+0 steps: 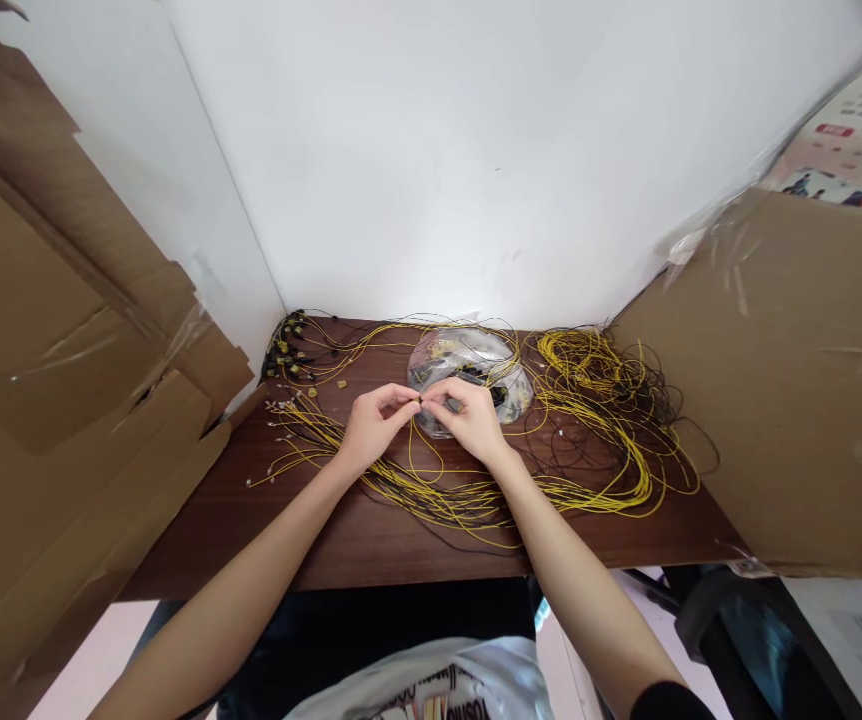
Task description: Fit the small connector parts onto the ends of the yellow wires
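Note:
My left hand and my right hand meet over the middle of the table, thumbs and forefingers pinched together. Between the fingertips is a small black connector, largely covered by them. A thin yellow wire hangs just below the pinch and loops on the table. Behind my hands lies a clear plastic bag with small yellow and black parts in it. A long bundle of yellow and black wires runs beneath my wrists, with small pale tips at its left end.
Black and yellow connectors are heaped at the table's back left. Coiled yellow and black wires lie at the back right. Cardboard walls stand left and right; a white wall is behind. A printed white bag covers my lap.

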A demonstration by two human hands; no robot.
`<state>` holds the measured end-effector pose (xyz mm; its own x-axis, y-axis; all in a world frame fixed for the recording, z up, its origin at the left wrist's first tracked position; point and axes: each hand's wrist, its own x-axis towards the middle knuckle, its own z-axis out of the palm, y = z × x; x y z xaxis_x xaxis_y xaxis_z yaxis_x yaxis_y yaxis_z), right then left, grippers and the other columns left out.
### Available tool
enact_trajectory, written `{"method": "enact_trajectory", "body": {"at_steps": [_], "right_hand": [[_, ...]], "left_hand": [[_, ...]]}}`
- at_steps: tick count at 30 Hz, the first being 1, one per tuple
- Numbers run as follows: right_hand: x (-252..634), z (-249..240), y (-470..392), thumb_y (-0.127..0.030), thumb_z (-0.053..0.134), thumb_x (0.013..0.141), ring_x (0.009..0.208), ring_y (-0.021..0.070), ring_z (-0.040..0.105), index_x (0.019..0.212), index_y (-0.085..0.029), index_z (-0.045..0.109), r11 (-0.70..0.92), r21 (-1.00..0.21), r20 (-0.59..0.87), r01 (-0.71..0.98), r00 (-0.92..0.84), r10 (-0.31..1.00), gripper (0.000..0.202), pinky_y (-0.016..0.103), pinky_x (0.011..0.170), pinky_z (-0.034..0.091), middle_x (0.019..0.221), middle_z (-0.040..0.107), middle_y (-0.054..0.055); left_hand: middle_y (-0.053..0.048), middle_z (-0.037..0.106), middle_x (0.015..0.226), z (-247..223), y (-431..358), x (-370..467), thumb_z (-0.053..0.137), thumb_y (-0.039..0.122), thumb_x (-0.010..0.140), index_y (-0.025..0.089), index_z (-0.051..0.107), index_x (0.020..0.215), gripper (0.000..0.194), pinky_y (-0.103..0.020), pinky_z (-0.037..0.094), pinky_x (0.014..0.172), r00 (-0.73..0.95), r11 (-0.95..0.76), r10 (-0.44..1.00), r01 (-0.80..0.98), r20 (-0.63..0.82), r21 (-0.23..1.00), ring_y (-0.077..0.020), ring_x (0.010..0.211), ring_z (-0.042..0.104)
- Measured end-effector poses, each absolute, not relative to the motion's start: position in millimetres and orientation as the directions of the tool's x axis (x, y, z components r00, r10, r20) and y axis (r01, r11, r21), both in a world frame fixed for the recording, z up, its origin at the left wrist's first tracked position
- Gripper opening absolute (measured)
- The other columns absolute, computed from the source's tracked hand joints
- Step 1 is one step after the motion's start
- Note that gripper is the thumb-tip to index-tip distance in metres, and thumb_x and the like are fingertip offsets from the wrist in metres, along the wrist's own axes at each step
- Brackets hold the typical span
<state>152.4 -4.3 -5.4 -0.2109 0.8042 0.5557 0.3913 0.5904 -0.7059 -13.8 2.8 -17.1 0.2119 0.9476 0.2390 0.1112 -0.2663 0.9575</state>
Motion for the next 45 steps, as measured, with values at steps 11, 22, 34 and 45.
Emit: {"method": "enact_trajectory", "body": {"at_steps": [11, 22, 34, 45], "right_hand": [[150.2, -4.1, -5.9, -0.023, 0.062, 0.078, 0.065, 0.0142, 0.059, 0.08, -0.018, 0.064, 0.544, -0.759, 0.526, 0.357, -0.153, 0.836, 0.006, 0.026, 0.065, 0.048, 0.073, 0.064, 0.001], [148.8, -2.8, -7.1, -0.021, 0.061, 0.079, 0.063, 0.0134, 0.058, 0.079, -0.017, 0.061, 0.545, -0.757, 0.528, 0.362, -0.154, 0.835, 0.004, 0.024, 0.064, 0.047, 0.071, 0.062, 0.0], [150.8, -2.5, -7.5, -0.021, 0.059, 0.083, 0.071, 0.0154, 0.056, 0.084, -0.019, 0.064, 0.606, -0.643, 0.587, 0.468, -0.207, 0.783, 0.005, 0.027, 0.067, 0.045, 0.079, 0.063, 0.003], [151.5, -0.5, -8.9, -0.021, 0.056, 0.085, 0.07, 0.0162, 0.055, 0.084, -0.019, 0.064, 0.614, -0.621, 0.582, 0.488, -0.238, 0.778, 0.008, 0.028, 0.067, 0.044, 0.074, 0.061, 0.003]], "left_hand": [[-0.005, 0.066, 0.078, -12.2, -0.4, -13.9, 0.065, 0.028, 0.074, 0.012, 0.068, 0.1, 0.03, -0.022, 0.045, 0.061, 0.23, -0.249, 0.948, 0.097, 0.222, 0.964, -0.0125, 0.067, 0.056], [-0.007, 0.068, 0.082, -10.3, -0.4, -14.9, 0.065, 0.029, 0.074, 0.012, 0.069, 0.095, 0.027, -0.022, 0.044, 0.059, 0.232, -0.252, 0.946, 0.089, 0.226, 0.964, -0.0134, 0.067, 0.057], [-0.006, 0.067, 0.075, -8.8, -1.2, -14.2, 0.068, 0.029, 0.071, 0.012, 0.07, 0.091, 0.027, -0.023, 0.044, 0.06, 0.201, -0.221, 0.959, 0.085, 0.201, 0.971, -0.0126, 0.064, 0.057], [-0.004, 0.067, 0.069, -9.0, -0.4, -15.2, 0.074, 0.03, 0.064, 0.012, 0.07, 0.086, 0.029, -0.025, 0.047, 0.062, 0.2, -0.211, 0.96, 0.055, 0.196, 0.976, -0.0138, 0.062, 0.059]]}}
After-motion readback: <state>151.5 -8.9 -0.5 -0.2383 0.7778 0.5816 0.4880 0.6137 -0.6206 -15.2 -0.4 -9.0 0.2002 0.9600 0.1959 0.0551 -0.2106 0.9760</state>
